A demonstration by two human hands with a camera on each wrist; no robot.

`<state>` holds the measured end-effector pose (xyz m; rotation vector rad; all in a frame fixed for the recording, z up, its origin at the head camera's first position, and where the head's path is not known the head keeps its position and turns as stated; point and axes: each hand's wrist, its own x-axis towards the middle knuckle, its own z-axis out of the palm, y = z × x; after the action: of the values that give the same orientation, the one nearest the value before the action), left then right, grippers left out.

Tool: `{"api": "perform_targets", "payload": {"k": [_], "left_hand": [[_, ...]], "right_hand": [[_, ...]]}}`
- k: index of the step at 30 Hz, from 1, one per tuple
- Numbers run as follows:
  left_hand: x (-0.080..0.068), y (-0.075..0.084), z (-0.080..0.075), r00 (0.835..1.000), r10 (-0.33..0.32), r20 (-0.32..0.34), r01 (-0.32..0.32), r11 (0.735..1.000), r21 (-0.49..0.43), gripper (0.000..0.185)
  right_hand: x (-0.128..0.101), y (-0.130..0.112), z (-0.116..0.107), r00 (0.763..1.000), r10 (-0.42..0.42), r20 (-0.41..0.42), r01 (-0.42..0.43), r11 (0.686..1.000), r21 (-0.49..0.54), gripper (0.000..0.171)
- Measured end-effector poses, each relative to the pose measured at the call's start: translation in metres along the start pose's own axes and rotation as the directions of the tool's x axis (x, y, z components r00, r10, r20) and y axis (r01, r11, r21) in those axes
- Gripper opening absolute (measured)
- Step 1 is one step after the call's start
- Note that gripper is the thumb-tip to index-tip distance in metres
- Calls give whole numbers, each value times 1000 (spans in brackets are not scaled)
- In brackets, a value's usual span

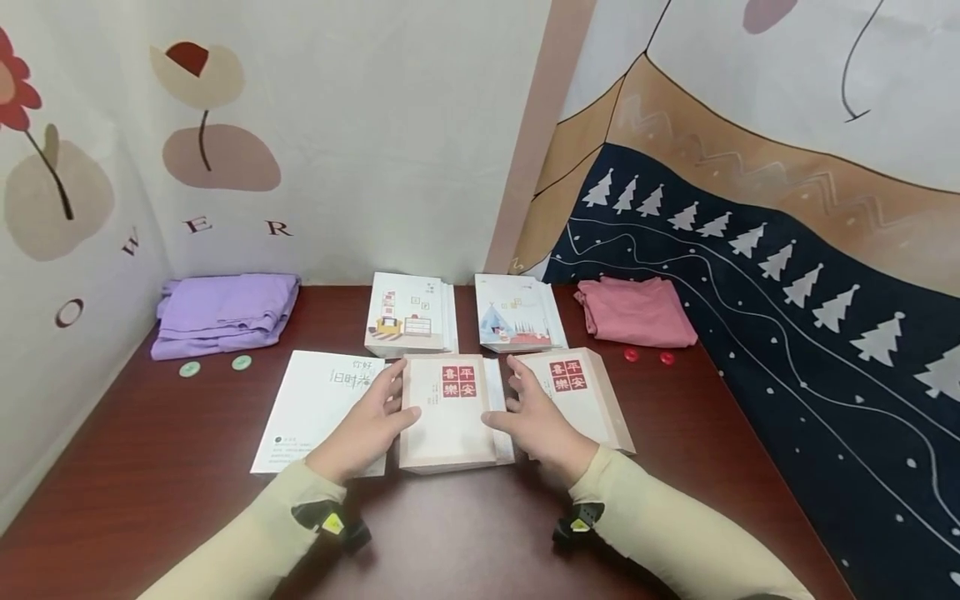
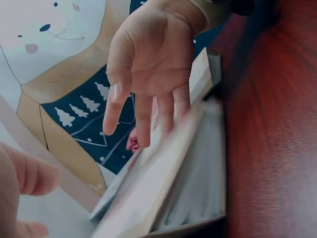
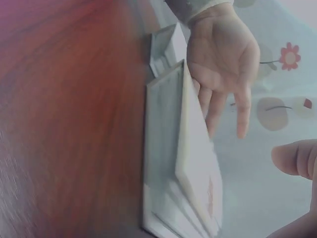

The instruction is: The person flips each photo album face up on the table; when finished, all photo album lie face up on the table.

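A thick cream book (image 1: 442, 433) with red square characters on its cover lies in the middle of the table. My left hand (image 1: 365, 429) is at its left edge and my right hand (image 1: 543, 425) at its right, palms facing inward, fingers extended. Whether the fingertips touch the book cannot be told. The left wrist view has the right hand (image 2: 153, 64) with its palm bare above the book's page edges (image 2: 195, 173). In the right wrist view the left hand (image 3: 223, 59) is likewise empty, behind the book (image 3: 163, 124). A similar cream book (image 1: 596, 421) lies under the right hand's side, a white book (image 1: 311, 408) beside the left.
Two illustrated books (image 1: 405, 312) (image 1: 517, 312) stand at the back. A folded purple cloth (image 1: 228, 312) with two green buttons (image 1: 190, 368) lies back left; a folded pink cloth (image 1: 637, 310) with two red buttons (image 1: 632, 355) lies back right. Printed curtains (image 1: 375, 150) border the table.
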<state>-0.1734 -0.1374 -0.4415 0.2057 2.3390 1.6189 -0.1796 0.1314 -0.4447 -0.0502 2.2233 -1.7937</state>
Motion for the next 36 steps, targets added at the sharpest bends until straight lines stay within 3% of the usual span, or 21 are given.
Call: {"api": "perform_targets", "payload": {"k": [4,8,12,18,25,31,36], "left_hand": [[1,7,0,998,48,-38,-46,998,51,77],[6,15,7,993,98,-65,-94,994,62,73],[14,21,22,992,117,-44,-116,993,22,72],[31,23,52,993,118,-4,-118,991,-57,67],[47,27,83,993,82,85,-76,995,-70,64],[54,33,102,973,34,230,-23,998,-50,72],[57,38,115,954,-40,296,95,980,-174,84]], "right_hand": [[-3,-6,-19,999,-28,-17,28,1000,3,97],[-5,-10,-47,997,-64,-37,60,992,-109,90],[-6,-9,-76,991,-92,-94,66,966,-249,85],[-10,-6,-110,986,-36,-164,-25,936,-352,82],[-15,0,-133,990,29,-136,-85,902,-424,88],[-20,11,-144,995,82,-50,-96,877,-470,90],[-22,16,-151,994,106,5,-90,871,-483,92]]}}
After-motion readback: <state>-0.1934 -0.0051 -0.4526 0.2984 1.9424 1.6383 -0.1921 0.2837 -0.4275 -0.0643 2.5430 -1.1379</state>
